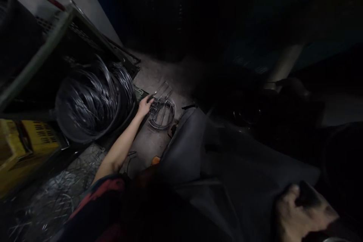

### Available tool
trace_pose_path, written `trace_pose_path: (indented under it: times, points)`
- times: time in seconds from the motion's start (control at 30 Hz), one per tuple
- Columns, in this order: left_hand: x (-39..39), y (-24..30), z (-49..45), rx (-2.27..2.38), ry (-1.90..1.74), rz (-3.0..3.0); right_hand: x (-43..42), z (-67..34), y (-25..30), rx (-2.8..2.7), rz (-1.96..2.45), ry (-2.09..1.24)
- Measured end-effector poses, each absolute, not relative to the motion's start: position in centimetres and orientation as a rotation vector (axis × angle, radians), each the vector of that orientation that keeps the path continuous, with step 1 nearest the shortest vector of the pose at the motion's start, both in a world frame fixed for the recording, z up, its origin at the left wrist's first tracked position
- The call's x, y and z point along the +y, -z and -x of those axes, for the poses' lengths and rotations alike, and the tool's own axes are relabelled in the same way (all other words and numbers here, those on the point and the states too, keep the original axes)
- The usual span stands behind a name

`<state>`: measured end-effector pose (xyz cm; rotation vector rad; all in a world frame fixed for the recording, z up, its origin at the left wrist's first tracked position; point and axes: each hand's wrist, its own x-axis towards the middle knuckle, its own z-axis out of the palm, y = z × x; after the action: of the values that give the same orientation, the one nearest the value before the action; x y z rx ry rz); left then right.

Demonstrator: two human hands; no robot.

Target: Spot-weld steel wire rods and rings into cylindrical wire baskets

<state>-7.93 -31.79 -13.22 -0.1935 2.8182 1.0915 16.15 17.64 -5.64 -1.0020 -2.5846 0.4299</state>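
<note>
My left hand [145, 105] reaches down to the floor, and its fingers close on the edge of a bent steel wire frame [162, 112] with a round loop and straight rods. Beside that hand stands a round bin holding a coil of dark wire [93, 98]. My right hand [300, 211] rests low at the right, over my dark grey trousers [227, 166]. Its fingers curl around a dark object [309, 194], which is too shadowed to identify.
A yellow plastic crate [25, 143] sits at the left, above a heap of loose wire scraps [53, 193]. A green metal rack [70, 34] leans behind the bin. The concrete floor [159, 72] runs back toward a dark wall, and the right side lies in deep shadow.
</note>
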Motion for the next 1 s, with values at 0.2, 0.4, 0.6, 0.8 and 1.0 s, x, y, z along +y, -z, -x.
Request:
trace_pose_path:
  times: [0.2,0.4,0.6,0.8,1.0]
  points:
    - [-29.4,-2.3,3.1,2.830,-1.851,0.072,17.3,-14.6,5.2,-2.451,0.911,-0.415]
    - [-20.9,-5.3,0.1,2.457,-2.165,-0.730,13.0,-12.5,-0.7,-2.221,0.598,-1.296]
    - [-10.5,3.9,3.2,2.506,-1.398,-0.809,17.6,-14.3,0.3,-2.351,0.523,-1.580]
    - [-8.6,7.0,6.0,2.707,-0.996,-0.594,30.1,-14.0,-1.6,-2.500,0.925,-0.835]
    - [-9.1,5.8,8.0,2.469,-1.020,-0.662,41.5,-7.6,-1.8,-3.112,1.243,-0.535]
